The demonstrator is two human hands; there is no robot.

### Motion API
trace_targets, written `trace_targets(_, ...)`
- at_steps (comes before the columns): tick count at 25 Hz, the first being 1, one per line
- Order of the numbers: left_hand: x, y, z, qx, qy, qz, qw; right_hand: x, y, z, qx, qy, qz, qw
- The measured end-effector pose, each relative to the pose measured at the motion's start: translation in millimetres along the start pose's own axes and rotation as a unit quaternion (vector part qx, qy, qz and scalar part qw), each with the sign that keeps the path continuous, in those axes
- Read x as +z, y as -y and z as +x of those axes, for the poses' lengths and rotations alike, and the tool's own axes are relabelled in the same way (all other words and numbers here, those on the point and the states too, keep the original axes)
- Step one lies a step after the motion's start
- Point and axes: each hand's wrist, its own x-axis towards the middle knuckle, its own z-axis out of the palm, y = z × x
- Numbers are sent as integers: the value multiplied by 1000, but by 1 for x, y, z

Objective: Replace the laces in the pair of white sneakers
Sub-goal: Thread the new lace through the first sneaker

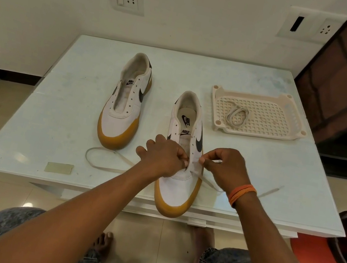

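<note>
Both hands work at the near sneaker (178, 185) on the bench's (54, 115) front edge. The left hand (163, 159) grips its eyelet flap. The right hand (224, 166) pinches the lace (205, 180).

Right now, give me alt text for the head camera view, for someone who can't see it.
Two hands, the left hand and right hand, thread a white lace through the lowest eyelets of the nearer sneaker at the white table edge. The second sneaker sits unlaced behind, and a cream tray holds a coiled lace.
</note>
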Motion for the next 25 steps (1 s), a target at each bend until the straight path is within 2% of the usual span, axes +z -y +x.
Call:
trace_targets(3, -8, 5, 5, 3, 24, -16, 1000, -36, -3, 6, 86, -45, 155, 983)
trace_targets(6, -11, 7, 6, 23, 65, -57, 996, -56, -8, 9, 153, -155, 292, 931)
trace_targets(8, -24, 13, 8, 68, 112, -120, 984, -51, -4, 9, 168, -163, 350, 907)
trace_targets(9, -35, 17, 7, 89, 121, -134, 979, -46, -1, 8, 171, -135, 356, 909)
trace_targets(11, -58, 25, 6, 135, 59, -120, 982, -30, 6, 6, 169, -31, 302, 938)
trace_targets(13, -70, 34, 11, 178, -31, -23, 983, -12, 8, 2, 129, 57, 203, 969)
trace_targets(14, -70, 37, 14, 200, -46, 37, 978, -5, 6, 1, 84, 65, 144, 984)
trace_targets(16, -61, 41, 17, 220, -24, 119, 968, 4, 2, 0, -4, 43, 41, 998)
trace_targets(18, -52, 41, 17, 221, -11, 125, 967, 5, 0, 1, -44, 25, -9, 999)
trace_targets(23, -44, 38, 17, 244, 13, 133, 961, -1, -1, 3, -70, 16, -57, 996)
trace_targets(25, -47, 40, 17, 241, 10, 116, 963, -22, -6, 9, -38, -52, -19, 998)
